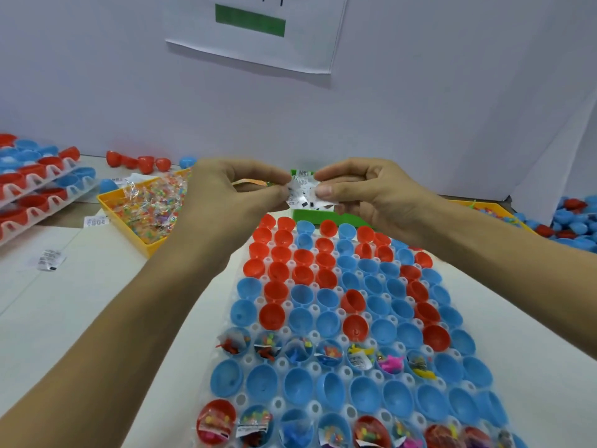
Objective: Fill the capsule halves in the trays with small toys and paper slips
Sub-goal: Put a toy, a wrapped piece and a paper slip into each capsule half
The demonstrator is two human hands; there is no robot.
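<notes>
Above the far end of the tray, both hands meet over a small bunch of paper slips. Left hand pinches the slips' left edge between thumb and fingertips; right hand pinches the right edge, thumb on the near side. Slips are white with black print, held in the air just in front of a green bin.

Tray is a clear grid, running near to far at centre-right, full of open capsule halves, red and blue. Far rows hold nothing visible. One row partway toward the near end holds small toys with slips, left cell through about the seventh. Next row nearer is bare blue halves. Nearest row again holds toys and slips.

Left of the hands, a yellow bin holds clear packets of colourful toys. Loose slips lie on the table near left of it. Far left, stacked trays of red and blue halves. Loose red capsule pieces sit along the wall. Far right, a heap of blue and red halves. White sheet with a green bar hangs on the wall.
</notes>
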